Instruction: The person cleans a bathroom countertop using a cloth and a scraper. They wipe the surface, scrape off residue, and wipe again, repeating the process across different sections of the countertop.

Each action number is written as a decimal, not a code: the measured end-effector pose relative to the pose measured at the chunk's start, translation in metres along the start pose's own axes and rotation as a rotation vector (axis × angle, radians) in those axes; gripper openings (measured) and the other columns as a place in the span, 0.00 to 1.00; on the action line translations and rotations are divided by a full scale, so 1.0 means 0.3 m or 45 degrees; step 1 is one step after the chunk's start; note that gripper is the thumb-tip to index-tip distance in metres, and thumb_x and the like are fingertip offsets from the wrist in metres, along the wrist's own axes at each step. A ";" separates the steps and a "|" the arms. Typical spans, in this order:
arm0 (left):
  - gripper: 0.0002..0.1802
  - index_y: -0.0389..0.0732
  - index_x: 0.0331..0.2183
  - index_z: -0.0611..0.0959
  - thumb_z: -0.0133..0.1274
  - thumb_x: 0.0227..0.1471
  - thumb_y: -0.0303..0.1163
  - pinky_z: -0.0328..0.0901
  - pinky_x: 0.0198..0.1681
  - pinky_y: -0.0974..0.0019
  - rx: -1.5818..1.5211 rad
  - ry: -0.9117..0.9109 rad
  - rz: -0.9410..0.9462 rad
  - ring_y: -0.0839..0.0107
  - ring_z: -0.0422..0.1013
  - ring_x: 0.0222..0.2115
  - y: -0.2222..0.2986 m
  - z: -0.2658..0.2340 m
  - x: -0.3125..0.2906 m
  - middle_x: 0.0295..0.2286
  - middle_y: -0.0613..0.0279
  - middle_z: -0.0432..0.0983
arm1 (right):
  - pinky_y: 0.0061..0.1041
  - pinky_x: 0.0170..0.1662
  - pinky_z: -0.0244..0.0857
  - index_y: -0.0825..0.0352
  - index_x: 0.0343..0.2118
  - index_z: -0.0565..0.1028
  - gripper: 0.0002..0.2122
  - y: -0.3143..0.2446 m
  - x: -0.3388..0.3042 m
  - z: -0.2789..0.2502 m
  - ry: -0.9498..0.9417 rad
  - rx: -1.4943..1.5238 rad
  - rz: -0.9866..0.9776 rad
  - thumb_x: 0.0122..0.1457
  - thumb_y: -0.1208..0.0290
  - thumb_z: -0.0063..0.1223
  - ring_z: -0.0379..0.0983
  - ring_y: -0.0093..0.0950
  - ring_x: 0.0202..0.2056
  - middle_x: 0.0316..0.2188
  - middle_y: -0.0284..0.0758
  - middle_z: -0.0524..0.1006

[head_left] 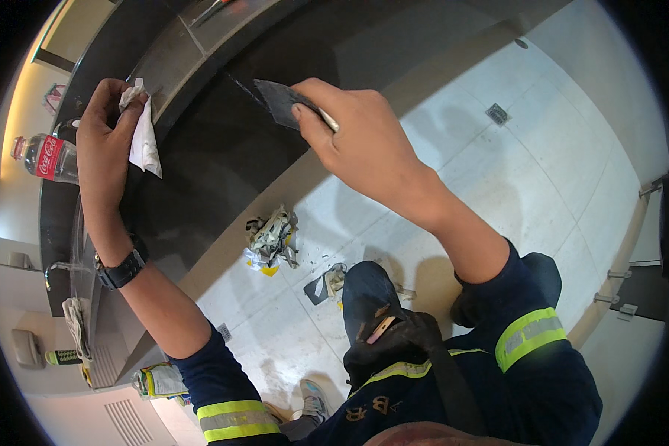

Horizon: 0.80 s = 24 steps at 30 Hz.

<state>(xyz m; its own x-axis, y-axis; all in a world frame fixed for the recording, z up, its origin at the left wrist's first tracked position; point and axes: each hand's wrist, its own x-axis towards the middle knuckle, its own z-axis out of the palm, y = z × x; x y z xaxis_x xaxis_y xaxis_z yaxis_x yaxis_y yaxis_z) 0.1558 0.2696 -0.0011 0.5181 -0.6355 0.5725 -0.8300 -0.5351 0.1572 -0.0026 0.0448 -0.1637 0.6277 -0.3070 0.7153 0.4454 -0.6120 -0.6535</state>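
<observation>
My right hand (360, 137) grips a flat dark scraper blade (284, 101) and presses its edge against a dark stone wall panel (223, 160). My left hand (105, 134) is higher on the left, holding a crumpled white cloth (143, 134) against the edge of a dark counter ledge (167, 63). A black watch sits on my left wrist. Both sleeves are navy with yellow reflective bands.
A clear plastic bottle with a red label (48, 157) stands on the counter at the left. Crumpled paper scraps (271, 241) and a small dark piece with debris (323, 285) lie on the pale tiled floor (498, 201). A floor drain (497, 114) is farther right.
</observation>
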 end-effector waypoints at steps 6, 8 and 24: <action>0.11 0.34 0.38 0.77 0.59 0.62 0.32 0.62 0.39 0.71 -0.051 -0.019 -0.054 0.79 0.65 0.32 -0.002 -0.005 -0.010 0.30 0.64 0.73 | 0.40 0.32 0.69 0.68 0.42 0.78 0.07 -0.053 0.048 0.011 0.047 -0.014 -0.057 0.65 0.71 0.54 0.77 0.50 0.28 0.26 0.49 0.79; 0.11 0.34 0.38 0.77 0.59 0.62 0.32 0.62 0.39 0.71 -0.020 -0.009 -0.032 0.79 0.65 0.33 -0.001 -0.001 -0.009 0.30 0.65 0.73 | 0.41 0.32 0.70 0.68 0.42 0.78 0.08 -0.025 0.045 -0.020 0.038 -0.105 -0.062 0.65 0.71 0.55 0.78 0.51 0.29 0.27 0.49 0.80; 0.12 0.32 0.40 0.77 0.58 0.62 0.31 0.66 0.41 0.69 0.004 -0.006 -0.039 0.77 0.70 0.34 0.010 -0.006 -0.004 0.32 0.59 0.79 | 0.45 0.34 0.73 0.69 0.33 0.76 0.05 -0.072 0.097 -0.050 -0.093 -0.291 -0.225 0.63 0.72 0.55 0.79 0.50 0.29 0.23 0.49 0.79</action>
<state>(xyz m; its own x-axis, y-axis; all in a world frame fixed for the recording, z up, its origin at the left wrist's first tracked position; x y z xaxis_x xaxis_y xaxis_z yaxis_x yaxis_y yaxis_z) 0.1525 0.2697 0.0001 0.5445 -0.6213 0.5635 -0.8130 -0.5562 0.1722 -0.0035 0.0382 -0.1251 0.6012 -0.1330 0.7879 0.4015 -0.8023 -0.4418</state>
